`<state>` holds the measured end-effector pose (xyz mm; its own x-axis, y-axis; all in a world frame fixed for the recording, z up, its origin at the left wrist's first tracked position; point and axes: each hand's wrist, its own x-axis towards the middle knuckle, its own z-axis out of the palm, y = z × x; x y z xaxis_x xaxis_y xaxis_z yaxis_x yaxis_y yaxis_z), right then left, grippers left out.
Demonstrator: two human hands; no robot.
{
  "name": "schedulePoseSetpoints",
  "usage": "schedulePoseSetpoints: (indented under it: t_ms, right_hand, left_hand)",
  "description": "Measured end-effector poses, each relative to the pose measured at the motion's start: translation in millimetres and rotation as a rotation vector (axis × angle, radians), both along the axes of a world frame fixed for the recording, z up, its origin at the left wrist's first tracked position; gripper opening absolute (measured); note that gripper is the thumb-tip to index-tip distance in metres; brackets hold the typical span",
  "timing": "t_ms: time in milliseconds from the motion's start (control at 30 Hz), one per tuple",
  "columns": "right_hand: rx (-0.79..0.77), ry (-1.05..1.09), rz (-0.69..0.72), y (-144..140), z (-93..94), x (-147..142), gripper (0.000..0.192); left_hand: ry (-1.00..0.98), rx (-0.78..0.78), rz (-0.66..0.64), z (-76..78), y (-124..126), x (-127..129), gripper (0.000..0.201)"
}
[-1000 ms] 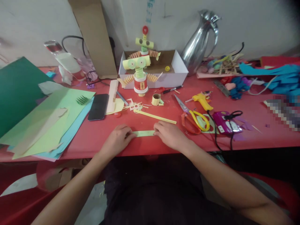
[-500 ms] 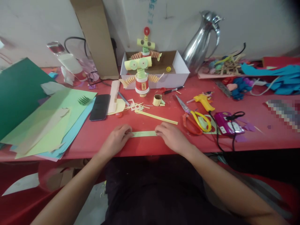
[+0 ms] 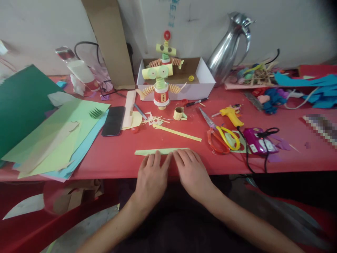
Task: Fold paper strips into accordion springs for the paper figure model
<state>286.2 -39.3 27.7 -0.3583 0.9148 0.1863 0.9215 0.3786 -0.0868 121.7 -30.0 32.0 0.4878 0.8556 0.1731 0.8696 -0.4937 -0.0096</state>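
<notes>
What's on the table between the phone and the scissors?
Head view: white paper scraps, then a yellow strip, lie between the phone and the scissors.

a craft table here: coloured paper [image 3: 52, 133] at nine o'clock, scissors [image 3: 219, 131] and glue gun [image 3: 231, 115] at two, paper robot [image 3: 161, 75] at twelve.

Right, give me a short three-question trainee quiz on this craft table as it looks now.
1. True or false: both hands lie flat, fingertips on the pale green paper strip.
2. What lies right of the right hand? A) scissors B) phone C) steel jug
3. Fill in: the paper robot figure stands in front of the white ____.

Key
1. True: the left hand and right hand press it, side by side.
2. A: the scissors. The phone lies farther left, the steel jug at the back.
3. box.
</notes>
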Motion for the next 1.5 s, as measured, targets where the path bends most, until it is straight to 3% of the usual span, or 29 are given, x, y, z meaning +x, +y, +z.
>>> schedulePoseSetpoints:
  t_ms: [200, 367, 633, 867, 933, 1000, 1100, 1167, 1233, 1300, 1400, 1500]
  right_hand:
    - [-0.04, 0.116, -0.04, -8.6, -2.6, -0.9, 0.043]
    - [-0.05, 0.151, -0.055, -5.8, 3.3, 2.4, 0.04]
    - [-0.047, 0.176, -0.054, -6.1, 3.0, 5.7, 0.038]
    - [-0.217, 0.209, -0.087, 53.0, 17.4, 4.6, 0.007]
    - [-0.307, 0.226, -0.054, 69.7, 20.2, 5.9, 0.016]
    - [-0.38, 0.224, -0.026, 77.7, 21.2, 7.5, 0.011]
    - [-0.41, 0.366, -0.026, 74.0, 19.8, 6.3, 0.008]
    - [-0.462, 0.651, -0.015, 65.8, 18.0, 1.1, 0.008]
    - [-0.541, 0.957, -0.004, 58.0, 16.3, -6.9, 0.011]
    - [-0.565, 1.136, -0.019, 53.5, 15.3, -15.3, 0.016]
    - [-0.566, 1.226, -0.065, 53.9, 15.4, -23.0, 0.017]
    - [-0.629, 1.276, -0.087, 56.5, 16.0, -22.0, 0.016]
  left_hand:
    - [-0.129, 0.048, 0.103, -13.3, -10.8, 8.7, 0.051]
    - [-0.14, 0.06, 0.194, -11.6, -11.5, -13.3, 0.056]
    - [-0.14, 0.109, 0.338, -8.9, -14.0, -49.6, 0.041]
    - [-0.114, 0.144, 0.323, -3.1, -3.5, -70.0, 0.03]
    - [-0.177, 0.134, 0.33, -4.6, 0.5, -69.6, 0.028]
    - [-0.328, 0.137, 0.347, -6.9, 2.7, -66.6, 0.026]
    - [-0.726, 0.07, 0.438, -8.3, 3.7, -52.6, 0.021]
    - [-1.055, -0.136, 0.487, -6.3, 6.5, -35.9, 0.02]
    - [-1.424, -0.415, 0.458, -2.3, 13.6, -16.6, 0.028]
    - [-1.723, -0.536, 0.431, 2.5, 24.5, -0.3, 0.028]
    - [-1.937, -0.607, 0.462, 8.3, 42.7, 9.6, 0.025]
    - [-2.009, -0.736, 0.45, 12.4, 61.2, -1.1, 0.025]
